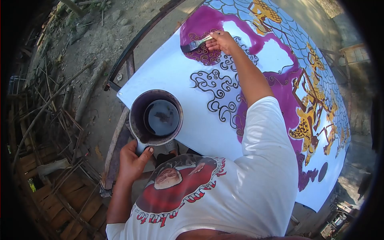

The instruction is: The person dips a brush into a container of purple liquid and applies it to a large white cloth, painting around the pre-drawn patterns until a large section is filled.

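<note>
My left hand grips the handle of a round pot with dark liquid inside, held beside the left edge of a large white cloth. My right hand is closed around the handle of a flat paintbrush. The brush's dark bristles touch the cloth at the edge of a purple area near the top. Black curling outlines cover the white part below the brush. Farther right, the cloth bears gold and brown figures and a blue section with a net-like line pattern.
A wooden frame runs along the cloth's left side. Branches and sticks lie on the dirt ground at the left, with woven or slatted wooden pieces at the lower left. A wooden structure stands at the far right.
</note>
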Available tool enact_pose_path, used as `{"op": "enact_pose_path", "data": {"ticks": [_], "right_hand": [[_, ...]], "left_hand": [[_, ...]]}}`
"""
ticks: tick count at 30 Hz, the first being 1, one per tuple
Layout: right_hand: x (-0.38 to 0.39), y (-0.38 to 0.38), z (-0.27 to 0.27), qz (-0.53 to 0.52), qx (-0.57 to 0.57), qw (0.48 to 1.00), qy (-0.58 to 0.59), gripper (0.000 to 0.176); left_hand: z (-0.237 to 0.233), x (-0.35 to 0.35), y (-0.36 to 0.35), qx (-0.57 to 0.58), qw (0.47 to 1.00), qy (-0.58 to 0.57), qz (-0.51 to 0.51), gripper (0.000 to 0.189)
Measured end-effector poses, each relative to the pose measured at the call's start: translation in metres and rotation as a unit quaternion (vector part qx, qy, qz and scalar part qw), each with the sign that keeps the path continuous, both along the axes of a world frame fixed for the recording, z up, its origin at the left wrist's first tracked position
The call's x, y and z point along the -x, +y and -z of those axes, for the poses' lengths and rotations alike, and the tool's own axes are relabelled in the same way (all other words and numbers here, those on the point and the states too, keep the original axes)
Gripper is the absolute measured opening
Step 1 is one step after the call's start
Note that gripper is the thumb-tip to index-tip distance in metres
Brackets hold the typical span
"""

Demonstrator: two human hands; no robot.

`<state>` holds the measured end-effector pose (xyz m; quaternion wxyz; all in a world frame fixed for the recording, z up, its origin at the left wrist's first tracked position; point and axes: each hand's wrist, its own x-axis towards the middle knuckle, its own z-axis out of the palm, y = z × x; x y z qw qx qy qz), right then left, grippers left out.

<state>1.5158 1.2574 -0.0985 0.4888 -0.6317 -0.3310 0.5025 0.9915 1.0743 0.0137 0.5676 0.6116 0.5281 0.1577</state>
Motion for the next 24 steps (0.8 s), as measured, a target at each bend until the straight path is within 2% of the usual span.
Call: {"op": "enact_pose_path", "data": {"ticks": [3,4,5,7,8,10,11,13,14,16,19,21,22,24], "right_hand": [[0.002,-0.038,-0.006,-0.052,0.046,0.997,-0.023,0.037],[0.005,-0.052,-0.009,-0.025,0.053,0.995,-0.076,0.034],[0.005,-0.068,-0.015,-0.023,0.052,0.995,-0.079,0.034],[0.009,-0.100,-0.041,-0.051,0.088,0.979,-0.177,0.029],[0.012,-0.115,-0.056,-0.049,0.087,0.979,-0.180,0.029],[0.022,-0.143,-0.090,-0.021,0.059,0.953,-0.295,0.027],[0.028,-0.155,-0.106,-0.019,0.059,0.953,-0.298,0.027],[0.040,-0.178,-0.136,-0.003,-0.066,0.973,-0.221,0.026],[0.052,-0.190,-0.147,0.000,-0.063,0.973,-0.224,0.026],[0.090,-0.206,-0.168,-0.064,-0.202,0.971,-0.110,0.024],[0.141,-0.225,-0.185,-0.195,-0.102,0.957,-0.189,0.020],[0.157,-0.233,-0.165,-0.260,-0.107,0.911,-0.303,0.018],[0.158,-0.241,-0.157,-0.255,-0.103,0.912,-0.304,0.018],[0.158,-0.251,-0.142,-0.188,-0.025,0.949,-0.251,0.020]], "left_hand": [[0.001,0.002,-0.001,0.014,1.000,-0.009,-0.006,0.022],[0.005,0.005,0.000,0.003,1.000,-0.002,0.004,0.022],[0.009,0.007,0.001,-0.008,1.000,0.004,0.014,0.021],[0.012,0.008,0.003,-0.017,0.999,0.006,0.028,0.021],[0.012,0.008,0.004,-0.023,0.999,0.010,0.041,0.021],[0.007,0.001,0.006,-0.023,0.999,0.002,0.046,0.022],[0.005,-0.003,0.007,-0.022,0.998,-0.004,0.051,0.022],[0.004,-0.012,0.010,-0.030,0.997,-0.001,0.073,0.022],[0.004,-0.016,0.011,-0.038,0.995,0.006,0.097,0.021],[0.011,-0.026,0.016,-0.062,0.989,0.028,0.130,0.024],[0.008,-0.046,0.014,-0.084,0.980,0.053,0.171,0.030],[0.009,-0.059,0.013,-0.079,0.979,0.054,0.182,0.033],[0.014,-0.064,0.012,-0.077,0.978,0.051,0.188,0.035],[0.015,-0.073,0.010,-0.077,0.976,0.047,0.196,0.037]]}}
